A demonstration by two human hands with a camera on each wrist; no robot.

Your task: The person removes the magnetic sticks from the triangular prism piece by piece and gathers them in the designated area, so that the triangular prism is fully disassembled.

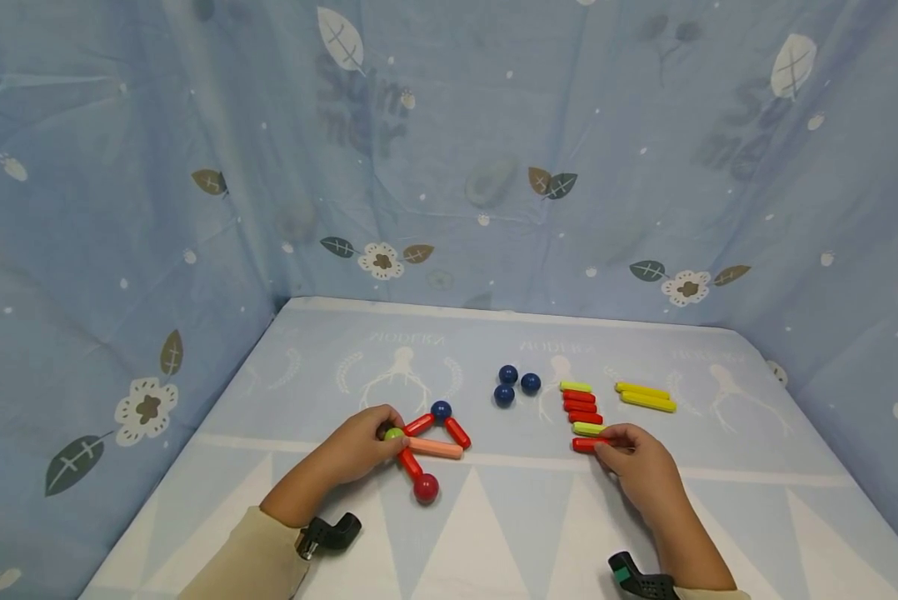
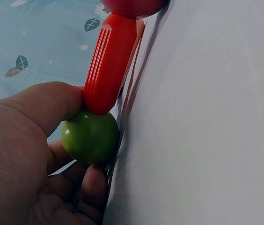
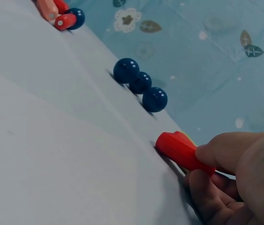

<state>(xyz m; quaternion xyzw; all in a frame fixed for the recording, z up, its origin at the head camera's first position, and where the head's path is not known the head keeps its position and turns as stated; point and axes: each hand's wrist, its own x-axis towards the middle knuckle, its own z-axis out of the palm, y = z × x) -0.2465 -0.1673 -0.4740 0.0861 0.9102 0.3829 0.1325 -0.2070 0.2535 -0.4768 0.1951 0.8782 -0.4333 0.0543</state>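
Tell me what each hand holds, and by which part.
The left hand holds the green ball by its sides, between thumb and fingers; the right hand pinches a short red rod by its right end.

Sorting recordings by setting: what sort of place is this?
Probably an improvised tabletop booth: blue leaf-print fabric rises behind a cloth-covered table, where three loose blue balls lie.

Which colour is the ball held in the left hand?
Green; the ball in the left hand shows best in the left wrist view.
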